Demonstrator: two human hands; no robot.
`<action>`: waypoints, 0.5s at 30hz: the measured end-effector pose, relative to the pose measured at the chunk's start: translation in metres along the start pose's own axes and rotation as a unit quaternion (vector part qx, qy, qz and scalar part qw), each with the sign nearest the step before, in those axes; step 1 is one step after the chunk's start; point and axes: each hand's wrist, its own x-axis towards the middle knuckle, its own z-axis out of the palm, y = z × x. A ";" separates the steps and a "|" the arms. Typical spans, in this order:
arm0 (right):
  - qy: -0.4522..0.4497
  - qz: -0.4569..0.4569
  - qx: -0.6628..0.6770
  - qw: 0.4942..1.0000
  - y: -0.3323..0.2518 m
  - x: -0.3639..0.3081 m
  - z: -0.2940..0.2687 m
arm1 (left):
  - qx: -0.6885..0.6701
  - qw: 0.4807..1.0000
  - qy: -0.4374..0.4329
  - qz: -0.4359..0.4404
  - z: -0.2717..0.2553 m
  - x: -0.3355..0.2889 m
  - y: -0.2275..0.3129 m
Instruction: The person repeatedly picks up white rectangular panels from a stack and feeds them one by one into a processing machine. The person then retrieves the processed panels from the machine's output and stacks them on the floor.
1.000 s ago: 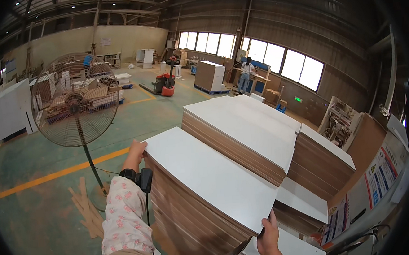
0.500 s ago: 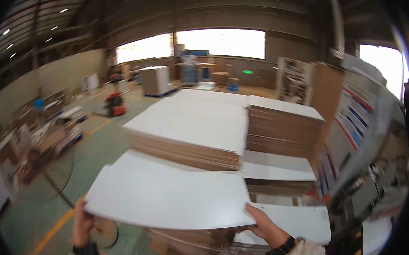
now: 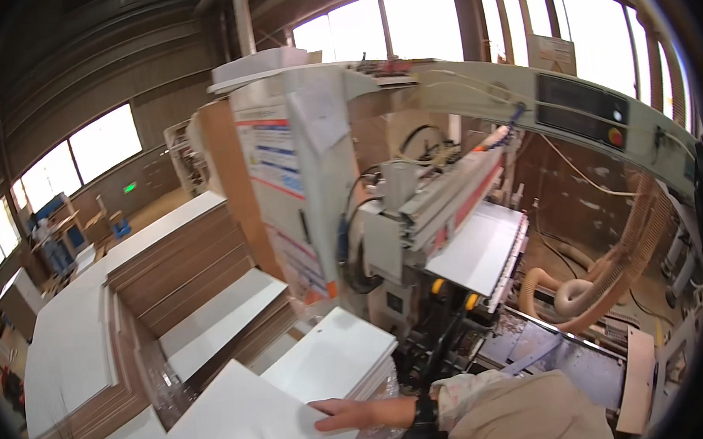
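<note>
Right hand (image 3: pixel 345 416): I see it lying flat, fingers stretched open, palm down on the white panel (image 3: pixel 236 427); it presses on it and grips nothing.
Left hand: out of my view now, though half a second ago it held the panel's left edge.
White panel: directly under the right hand, running left of it; earlier both hands carried it by its ends.
Small white stack (image 3: pixel 332 355): just beyond the fingers, touching the panel's far edge.
Brown board stacks (image 3: pixel 183 264): further left, stepped.
Machine (image 3: pixel 440 205): ahead of the hand, filling the view that earlier showed the open hall.
</note>
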 end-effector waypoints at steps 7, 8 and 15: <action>0.227 0.011 -0.015 0.974 -0.010 -0.236 -0.124 | 0.012 0.986 -0.161 -0.037 0.172 -0.104 -0.028; 0.265 0.009 0.058 0.962 -0.015 -0.273 -0.135 | 0.016 0.982 -0.181 -0.047 0.196 -0.121 -0.033; 0.488 -0.077 0.290 0.820 -0.009 -0.472 -0.284 | 0.053 0.968 -0.214 -0.122 0.321 -0.266 -0.075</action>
